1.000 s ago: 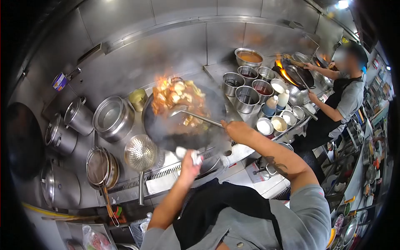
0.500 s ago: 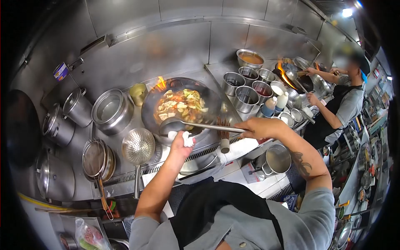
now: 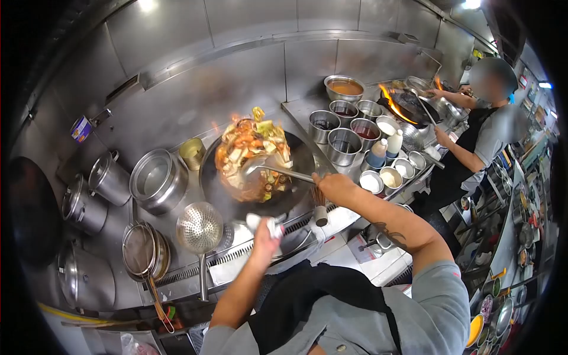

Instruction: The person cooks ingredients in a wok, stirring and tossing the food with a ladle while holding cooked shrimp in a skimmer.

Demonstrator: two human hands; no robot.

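A steel wall [image 3: 236,77] rises behind the counter [image 3: 192,189]. Off to the right, a co-worker [image 3: 479,145] stands at another stove where flames show. In front of the person sits the wok [image 3: 303,157], set in the counter between a large pot [image 3: 157,177] on its left and a cluster of steel tubs [image 3: 344,148] on its right. The food [image 3: 251,157] is heaped up in the wok, some pieces reaching as high as the far rim in view, with a little flame near that edge. A skimmer [image 3: 200,228] lies left of the wok. The ladle [image 3: 287,172] slants in over the wok, its bowl against the food. The right hand [image 3: 334,188] has its fingers wrapped around the ladle's handle. The left hand [image 3: 267,239] grasps a white cloth [image 3: 266,226] just by the near rim; blur hides whether they grip it. A brush [image 3: 320,212] stands below the right hand.
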